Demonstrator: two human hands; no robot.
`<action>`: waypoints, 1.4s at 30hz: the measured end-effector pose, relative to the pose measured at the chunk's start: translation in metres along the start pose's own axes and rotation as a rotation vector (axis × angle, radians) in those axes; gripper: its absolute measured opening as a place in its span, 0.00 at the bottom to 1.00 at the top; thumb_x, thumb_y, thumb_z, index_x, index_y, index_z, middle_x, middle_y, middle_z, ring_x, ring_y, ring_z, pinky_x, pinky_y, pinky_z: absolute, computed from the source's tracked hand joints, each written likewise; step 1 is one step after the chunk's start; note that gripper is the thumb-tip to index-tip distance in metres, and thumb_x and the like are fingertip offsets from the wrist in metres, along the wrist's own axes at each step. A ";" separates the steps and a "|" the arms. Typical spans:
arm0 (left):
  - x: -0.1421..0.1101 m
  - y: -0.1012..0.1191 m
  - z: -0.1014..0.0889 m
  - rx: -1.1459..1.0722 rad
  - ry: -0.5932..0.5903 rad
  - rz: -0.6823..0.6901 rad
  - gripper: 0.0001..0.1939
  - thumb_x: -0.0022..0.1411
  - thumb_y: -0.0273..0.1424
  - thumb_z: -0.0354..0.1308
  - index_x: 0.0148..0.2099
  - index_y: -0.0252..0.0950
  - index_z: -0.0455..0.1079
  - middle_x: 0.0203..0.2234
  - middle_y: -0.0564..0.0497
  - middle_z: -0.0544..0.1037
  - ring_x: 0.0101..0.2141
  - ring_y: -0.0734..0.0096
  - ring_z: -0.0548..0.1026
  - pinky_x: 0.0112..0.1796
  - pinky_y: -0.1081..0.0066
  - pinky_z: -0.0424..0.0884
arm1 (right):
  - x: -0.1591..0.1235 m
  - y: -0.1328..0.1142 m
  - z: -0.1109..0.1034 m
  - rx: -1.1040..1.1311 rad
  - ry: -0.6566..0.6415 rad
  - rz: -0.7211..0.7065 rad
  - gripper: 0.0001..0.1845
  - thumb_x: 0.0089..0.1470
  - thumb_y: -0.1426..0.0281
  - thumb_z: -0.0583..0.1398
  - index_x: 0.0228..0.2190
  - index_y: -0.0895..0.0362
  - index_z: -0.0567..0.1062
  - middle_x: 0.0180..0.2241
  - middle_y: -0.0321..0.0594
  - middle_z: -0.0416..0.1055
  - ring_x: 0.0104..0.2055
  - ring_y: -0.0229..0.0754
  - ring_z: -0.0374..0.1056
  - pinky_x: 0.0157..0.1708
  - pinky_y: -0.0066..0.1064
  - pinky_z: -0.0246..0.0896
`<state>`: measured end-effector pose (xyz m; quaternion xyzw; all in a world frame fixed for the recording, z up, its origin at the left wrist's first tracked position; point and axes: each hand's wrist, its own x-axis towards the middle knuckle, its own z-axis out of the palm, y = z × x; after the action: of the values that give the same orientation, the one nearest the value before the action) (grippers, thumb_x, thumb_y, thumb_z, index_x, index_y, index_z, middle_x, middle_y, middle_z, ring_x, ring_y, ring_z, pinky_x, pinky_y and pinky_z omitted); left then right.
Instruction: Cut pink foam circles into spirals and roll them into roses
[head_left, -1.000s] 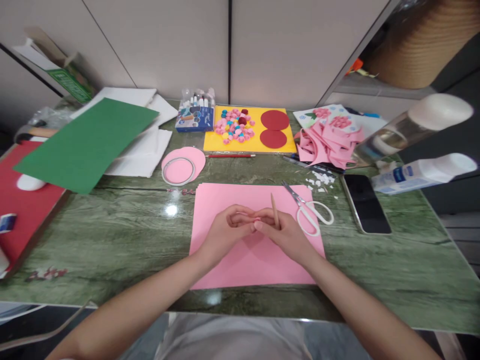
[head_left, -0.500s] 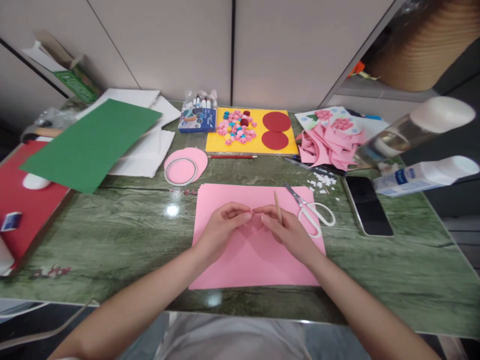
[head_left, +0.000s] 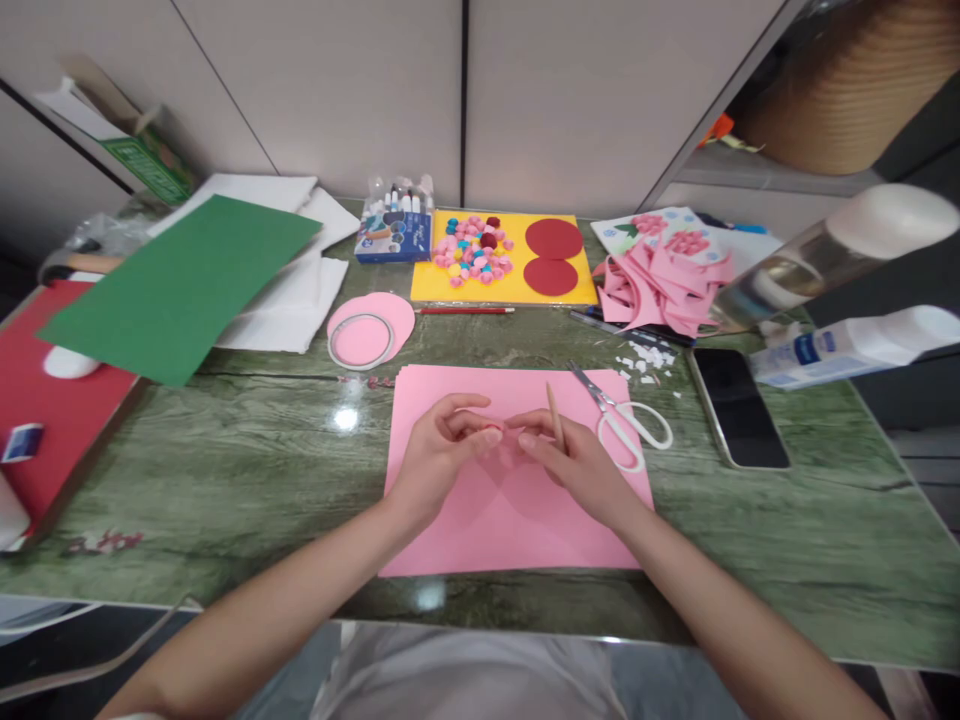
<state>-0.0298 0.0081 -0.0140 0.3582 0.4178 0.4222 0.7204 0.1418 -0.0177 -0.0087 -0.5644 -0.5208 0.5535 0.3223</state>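
Observation:
My left hand [head_left: 439, 452] and my right hand [head_left: 566, 455] meet fingertip to fingertip over a pink paper sheet [head_left: 510, 510] on the green marbled table [head_left: 225, 470]. Between the fingertips is a small pink paper piece [head_left: 501, 432], pinched by both hands. My right hand also holds a thin wooden stick [head_left: 553, 412] that points up and away. White-handled scissors [head_left: 622, 415] lie on the sheet's right edge, just beyond my right hand.
A phone [head_left: 739, 405] lies to the right, near a glue bottle [head_left: 847, 345] and a clear bottle [head_left: 817, 255]. At the back: pink paper scraps [head_left: 660, 280], a yellow sheet [head_left: 450, 292] with small paper flowers and red circles, a marker box [head_left: 394, 235], a pink disc with a ring [head_left: 367, 335], a green sheet [head_left: 180, 280], and a red board [head_left: 45, 420].
My hands have drawn slightly apart: a second ago the fingers were interlocked over the pink piece, now only the fingertips meet. The view shifted a little.

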 end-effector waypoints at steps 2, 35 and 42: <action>0.002 -0.001 -0.001 -0.009 -0.007 0.014 0.16 0.47 0.26 0.64 0.40 0.36 0.67 0.25 0.54 0.77 0.26 0.76 0.72 0.33 0.73 0.66 | 0.000 -0.001 0.000 -0.010 -0.001 0.009 0.13 0.53 0.63 0.56 0.38 0.57 0.72 0.28 0.37 0.70 0.26 0.34 0.63 0.22 0.25 0.53; 0.007 -0.006 -0.001 0.047 0.057 -0.020 0.12 0.47 0.29 0.64 0.38 0.38 0.73 0.29 0.52 0.77 0.32 0.76 0.74 0.35 0.75 0.68 | -0.001 -0.002 0.001 -0.016 -0.052 -0.006 0.10 0.52 0.66 0.57 0.37 0.56 0.71 0.35 0.38 0.72 0.35 0.38 0.68 0.37 0.30 0.61; -0.007 0.002 0.003 0.022 -0.036 -0.013 0.15 0.44 0.25 0.66 0.38 0.36 0.71 0.24 0.53 0.78 0.26 0.73 0.76 0.33 0.71 0.70 | 0.000 -0.001 0.002 -0.030 -0.075 -0.002 0.12 0.53 0.64 0.56 0.38 0.57 0.71 0.32 0.39 0.73 0.35 0.40 0.68 0.34 0.30 0.62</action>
<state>-0.0296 0.0025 -0.0087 0.3710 0.4116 0.4062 0.7266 0.1398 -0.0175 -0.0080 -0.5473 -0.5413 0.5662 0.2946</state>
